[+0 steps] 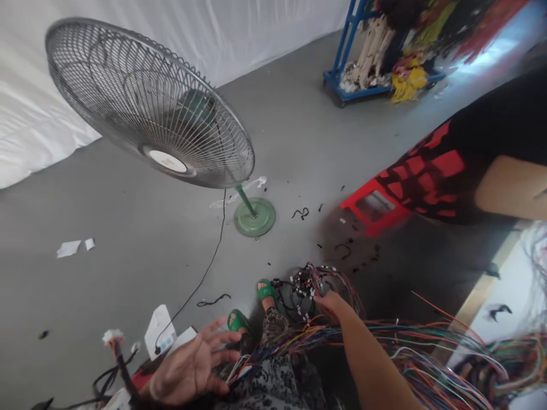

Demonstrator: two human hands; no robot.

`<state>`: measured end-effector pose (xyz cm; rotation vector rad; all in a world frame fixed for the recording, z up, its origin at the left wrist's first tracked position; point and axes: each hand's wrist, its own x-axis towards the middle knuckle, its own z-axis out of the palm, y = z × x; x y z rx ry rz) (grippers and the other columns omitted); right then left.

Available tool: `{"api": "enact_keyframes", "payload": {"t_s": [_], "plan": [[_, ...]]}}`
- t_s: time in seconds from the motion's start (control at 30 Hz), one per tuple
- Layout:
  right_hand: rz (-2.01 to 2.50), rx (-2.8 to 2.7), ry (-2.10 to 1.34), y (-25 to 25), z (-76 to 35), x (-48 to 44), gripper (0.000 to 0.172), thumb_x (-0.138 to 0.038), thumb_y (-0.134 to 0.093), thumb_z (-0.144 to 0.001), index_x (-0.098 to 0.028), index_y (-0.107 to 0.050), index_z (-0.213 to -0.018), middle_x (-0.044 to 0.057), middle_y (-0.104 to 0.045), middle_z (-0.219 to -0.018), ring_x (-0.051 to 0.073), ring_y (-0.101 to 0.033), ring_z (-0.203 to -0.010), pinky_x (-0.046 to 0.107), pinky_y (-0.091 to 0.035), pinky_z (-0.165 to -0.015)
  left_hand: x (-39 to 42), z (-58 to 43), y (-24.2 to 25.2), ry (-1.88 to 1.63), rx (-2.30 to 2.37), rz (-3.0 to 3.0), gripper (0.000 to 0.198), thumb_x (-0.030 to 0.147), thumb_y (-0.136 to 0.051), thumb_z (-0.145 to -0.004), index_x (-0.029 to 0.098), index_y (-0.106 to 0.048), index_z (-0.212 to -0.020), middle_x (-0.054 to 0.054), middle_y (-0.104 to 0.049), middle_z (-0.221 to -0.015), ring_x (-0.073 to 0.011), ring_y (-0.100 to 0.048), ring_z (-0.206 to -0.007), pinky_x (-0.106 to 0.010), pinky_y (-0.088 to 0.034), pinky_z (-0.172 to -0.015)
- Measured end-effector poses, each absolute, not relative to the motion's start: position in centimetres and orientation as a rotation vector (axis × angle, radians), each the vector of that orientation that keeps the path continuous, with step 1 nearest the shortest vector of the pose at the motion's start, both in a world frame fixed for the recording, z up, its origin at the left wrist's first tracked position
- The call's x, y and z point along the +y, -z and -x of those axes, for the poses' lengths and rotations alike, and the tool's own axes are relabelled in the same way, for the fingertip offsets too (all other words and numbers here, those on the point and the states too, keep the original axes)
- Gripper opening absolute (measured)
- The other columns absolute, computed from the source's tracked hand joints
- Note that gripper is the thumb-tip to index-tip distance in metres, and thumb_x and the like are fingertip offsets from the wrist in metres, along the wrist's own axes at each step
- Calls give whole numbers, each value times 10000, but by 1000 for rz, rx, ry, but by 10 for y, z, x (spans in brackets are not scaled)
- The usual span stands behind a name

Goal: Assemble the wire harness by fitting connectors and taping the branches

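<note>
My left hand (199,361) is spread at the lower left, palm turned up, with nothing in its fingers. Just left of it a black-sleeved cable rises, ending in a white connector (113,337). My right hand (331,303) is closed around a wire harness (314,280), whose end hangs down in a tangle of thin wires with several small white and black connectors. A long bundle of coloured wires (384,330) stretches across my lap and under my right forearm to the right. The fingertips of my right hand are partly hidden by the wires.
A standing fan (171,160) on a green base (255,217) is ahead. Another person's arm (513,188) shows at right above a red stool (376,206). A white-topped table (506,290) stands at right, a blue cart (363,91) behind. A power strip (161,336) lies low left.
</note>
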<state>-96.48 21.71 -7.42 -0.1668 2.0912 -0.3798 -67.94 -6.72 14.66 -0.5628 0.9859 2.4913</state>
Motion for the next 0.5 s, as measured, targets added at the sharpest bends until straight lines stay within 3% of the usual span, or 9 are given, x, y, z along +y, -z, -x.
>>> {"api": "enact_keyframes", "payload": {"t_s": [0.1,0.2,0.27,0.33,0.4,0.5], "plan": [[251,1949,578,56,957,205,311,-448,-593,-826,-145,-656,-857,12,-646,-771,169,-610,-775,311,-471,-743,-66,692,-148,-2467,935,629,397,661,-352,-828,589,-436,-1209,127,-548,-1282,-195,-502,-1179,-425,-433,-797],[330,1817,785,14,950,203,491,-592,-503,-817,-172,-664,-1014,-23,-575,-617,135,-538,-596,240,-419,-577,-65,701,-149,-2473,782,696,345,576,-321,-894,523,-514,-1175,104,-568,-1263,-185,-475,-1219,-423,-415,-875],[372,1700,903,-27,945,209,603,-655,-447,-816,-170,-620,-1131,-42,-494,-555,94,-418,-475,203,-344,-482,-65,703,-148,-2500,662,728,357,546,-317,-913,463,-540,-1179,61,-579,-1258,-195,-453,-1244,-433,-401,-911],[434,1526,1042,-71,940,221,616,-653,-490,-796,-151,-621,-1128,-40,-456,-538,71,-335,-433,191,-291,-445,-63,702,-145,-2535,543,768,388,552,-327,-912,391,-549,-1187,7,-590,-1248,-212,-459,-1243,-454,-383,-947],[546,1373,1121,-110,932,241,569,-646,-565,-747,-156,-675,-1014,-2,-514,-571,92,-406,-468,216,-342,-474,-59,701,-142,-2542,434,816,441,582,-356,-892,302,-563,-1165,-55,-613,-1204,-227,-509,-1195,-470,-372,-968],[727,1338,1015,-150,907,283,596,-770,-594,-590,-180,-676,-594,47,-539,-516,139,-505,-497,264,-406,-527,-45,704,-140,-2520,366,848,543,634,-398,-849,175,-589,-1068,-125,-656,-1067,-246,-592,-1072,-448,-405,-942]]}}
